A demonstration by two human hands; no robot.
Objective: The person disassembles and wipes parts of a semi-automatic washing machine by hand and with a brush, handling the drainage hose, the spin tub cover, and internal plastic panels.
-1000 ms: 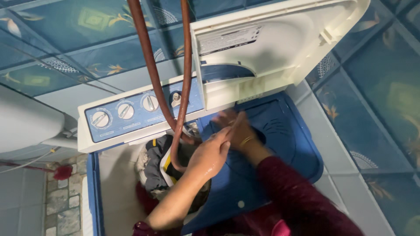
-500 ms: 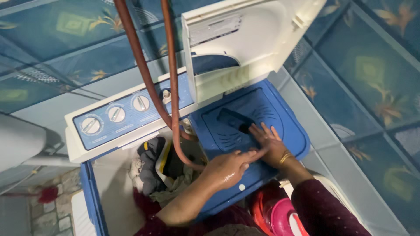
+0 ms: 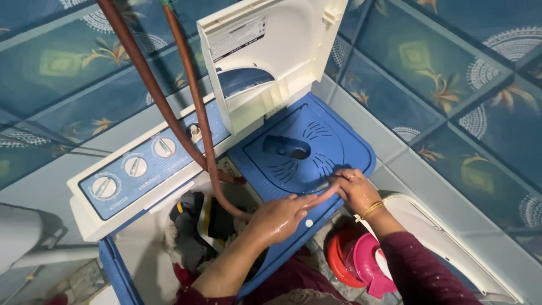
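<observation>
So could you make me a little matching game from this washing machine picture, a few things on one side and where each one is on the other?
Things:
1. left hand
2. right hand
3. brown hose
4. white lid

Places:
A. raised upright behind the blue lid
B. at the front right edge of the blue lid
C. hanging down into the tub with the clothes
D. wet, over the blue lid's front edge, next to the open tub

Pairs: 1-D, 2-B, 3-C, 4-A
</observation>
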